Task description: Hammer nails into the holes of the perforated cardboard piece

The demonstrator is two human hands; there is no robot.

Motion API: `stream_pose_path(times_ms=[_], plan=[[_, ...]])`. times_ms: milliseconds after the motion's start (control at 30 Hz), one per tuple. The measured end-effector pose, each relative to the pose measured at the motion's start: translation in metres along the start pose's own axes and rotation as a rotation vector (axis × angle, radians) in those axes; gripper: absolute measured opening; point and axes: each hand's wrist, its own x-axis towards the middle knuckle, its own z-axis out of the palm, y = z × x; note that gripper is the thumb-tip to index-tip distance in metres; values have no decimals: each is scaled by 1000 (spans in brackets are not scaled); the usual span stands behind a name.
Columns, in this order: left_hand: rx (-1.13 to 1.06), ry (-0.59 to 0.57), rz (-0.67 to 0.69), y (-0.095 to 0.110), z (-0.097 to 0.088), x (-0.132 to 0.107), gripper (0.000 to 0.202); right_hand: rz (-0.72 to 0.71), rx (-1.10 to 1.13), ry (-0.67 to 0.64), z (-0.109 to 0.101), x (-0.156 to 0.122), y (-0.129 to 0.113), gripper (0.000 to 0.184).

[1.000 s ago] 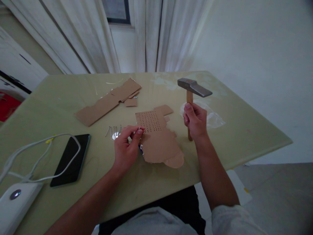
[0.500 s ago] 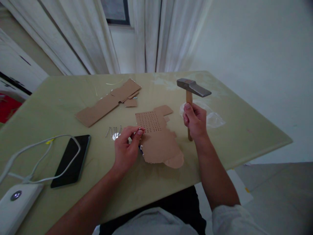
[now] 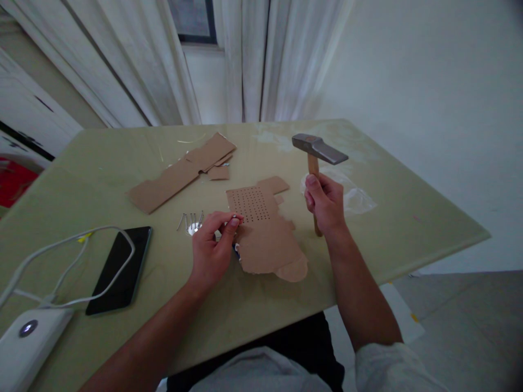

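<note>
My left hand (image 3: 212, 245) pinches a nail (image 3: 234, 217) at the left edge of a torn piece of cardboard (image 3: 269, 247); only the nail's head shows between thumb and finger. Rows of small holes dot the upper part of that cardboard. My right hand (image 3: 328, 201) is wrapped round the wooden handle of a hammer (image 3: 320, 148), held upright to the right of the cardboard with its steel head on top. Several loose nails (image 3: 190, 220) lie left of my left hand, by a small shiny round thing.
A long cardboard strip (image 3: 175, 178) lies further back on the table (image 3: 388, 218). Clear plastic (image 3: 357, 197) is behind my right hand. At left are a black phone (image 3: 120, 272), a white cable (image 3: 65, 239) and a white power bank (image 3: 35, 343).
The hammer has shifted slightly left and down in my right hand. My left hand keeps its pinch on the nail at the same spot.
</note>
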Motion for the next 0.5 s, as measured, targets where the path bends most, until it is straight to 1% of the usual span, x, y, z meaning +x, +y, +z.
stream_pose_path(times_ms=[167, 267, 333, 400, 467, 500], plan=[[32, -8, 89, -1, 0, 1, 15, -26, -30, -22, 0, -1, -3, 61], [56, -9, 147, 1, 1, 2, 14, -28, -46, -98, -1, -3, -4, 62], [63, -12, 166, 2, 1, 3, 15, -36, -72, -179, -3, -5, -7, 64], [61, -11, 180, 1, 0, 3, 15, -45, -126, -292, -4, -6, -15, 65], [59, -18, 199, 0, 0, 4, 15, -82, -224, -422, -5, -6, -27, 65], [58, -21, 206, -1, 0, 4, 15, -124, -292, -474, -6, -5, -36, 65]])
